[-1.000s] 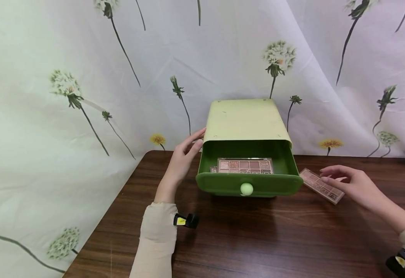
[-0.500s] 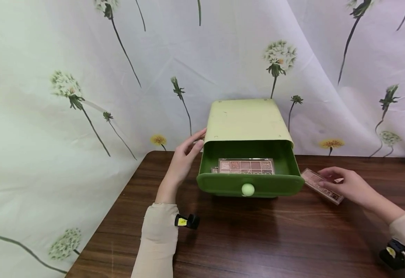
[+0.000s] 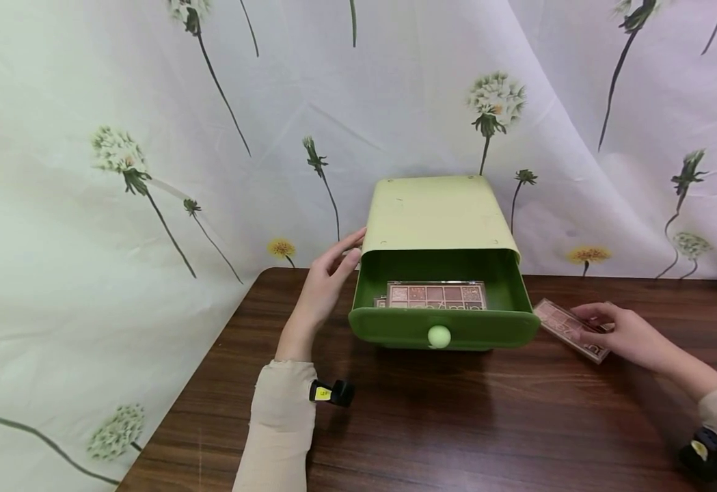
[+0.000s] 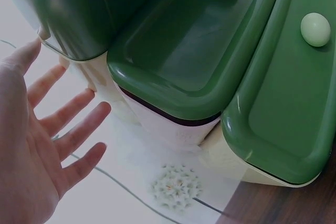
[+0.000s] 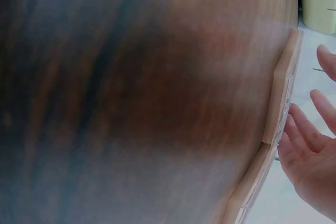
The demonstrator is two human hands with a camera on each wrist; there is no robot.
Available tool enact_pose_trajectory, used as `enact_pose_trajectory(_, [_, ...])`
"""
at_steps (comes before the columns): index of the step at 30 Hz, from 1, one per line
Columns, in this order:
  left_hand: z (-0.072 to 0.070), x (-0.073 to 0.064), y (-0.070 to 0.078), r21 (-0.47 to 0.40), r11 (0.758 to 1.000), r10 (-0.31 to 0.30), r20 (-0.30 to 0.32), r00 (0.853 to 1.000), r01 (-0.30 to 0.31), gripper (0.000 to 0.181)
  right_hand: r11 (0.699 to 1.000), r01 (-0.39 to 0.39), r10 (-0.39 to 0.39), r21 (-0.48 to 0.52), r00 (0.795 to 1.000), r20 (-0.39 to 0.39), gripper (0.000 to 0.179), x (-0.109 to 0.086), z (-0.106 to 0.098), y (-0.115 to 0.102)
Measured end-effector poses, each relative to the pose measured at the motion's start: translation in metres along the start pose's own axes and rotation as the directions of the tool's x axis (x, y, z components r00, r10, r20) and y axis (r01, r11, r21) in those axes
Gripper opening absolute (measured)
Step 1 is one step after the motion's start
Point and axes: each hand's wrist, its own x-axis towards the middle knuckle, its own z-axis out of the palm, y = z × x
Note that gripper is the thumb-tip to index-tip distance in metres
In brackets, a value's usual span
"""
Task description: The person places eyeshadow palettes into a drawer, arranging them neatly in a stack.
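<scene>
My left hand point(image 3: 321, 290) rests its fingers at the left side of a pale yellow cabinet point(image 3: 438, 213). Its top green drawer point(image 3: 389, 328) is pulled out and holds an eyeshadow palette point(image 3: 435, 294), with a corner of another at its left. In the left wrist view that hand point(image 4: 47, 135) has spread fingers beside the drawers. My right hand point(image 3: 629, 338) is over an eyeshadow palette point(image 3: 558, 320) lying on the table right of the drawer. In the right wrist view its loosely bent fingers touch or nearly touch the palette point(image 5: 283, 85); the thumb is apart.
Lower green drawers point(image 4: 283, 93) with round knobs are closed under the pulled-out one. A second slab edge point(image 5: 247, 187) adjoins the palette in the right wrist view. Behind the brown wooden table point(image 3: 395, 424) hangs a dandelion-print cloth point(image 3: 272, 102).
My right hand has moved left and lower over the palette, then slightly back right and down. The left hand and the drawer stay as they were.
</scene>
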Motion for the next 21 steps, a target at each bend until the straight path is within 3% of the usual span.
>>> enact_pose_trajectory(5, [0.000,0.000,0.000,-0.005,1.000,-0.004,0.001,1.000,0.004,0.042,1.000,-0.013,0.012,0.016,0.999,0.032,0.055,0.000,0.003,0.002])
enact_pose_trajectory(12, [0.001,0.000,0.001,-0.008,1.000,-0.004,0.002,1.000,0.004,0.041,0.997,0.063,-0.061,-0.047,0.997,0.055,0.070,-0.001,0.008,0.001])
enact_pose_trajectory(21, [0.001,0.000,0.000,0.000,1.000,-0.013,-0.002,1.000,0.013,0.042,0.992,0.103,-0.099,-0.076,0.994,0.055,0.072,0.000,0.011,0.001])
